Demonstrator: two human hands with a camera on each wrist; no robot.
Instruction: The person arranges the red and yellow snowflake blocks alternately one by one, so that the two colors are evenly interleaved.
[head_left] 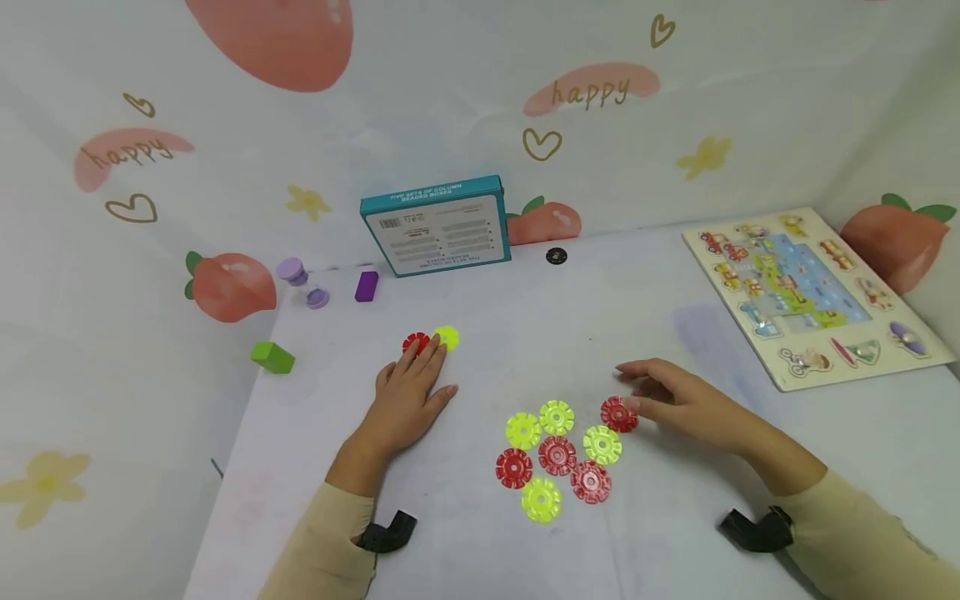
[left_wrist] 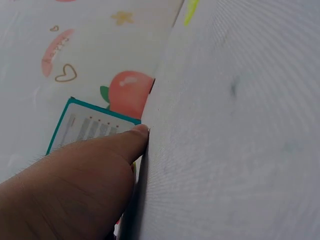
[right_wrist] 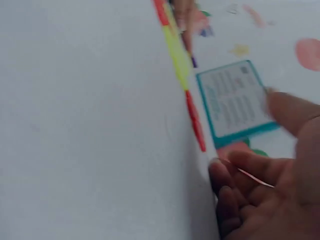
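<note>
My left hand lies palm down with its fingers stretched forward. Its fingertips rest over a red notched plastic disc and a yellow notched disc, covering part of each. In the left wrist view the thumb is stretched out along the tabletop. My right hand hovers low at the right side of a loose cluster of red and yellow discs, fingers loosely bent and thumb apart. The thumb tip overlaps a red disc in the head view; the right wrist view shows nothing between thumb and fingers.
Between the hands lie several yellow discs and red discs. A teal-edged box stands at the back, near a black chip, purple block and hourglass. A green block sits left, a picture puzzle board right.
</note>
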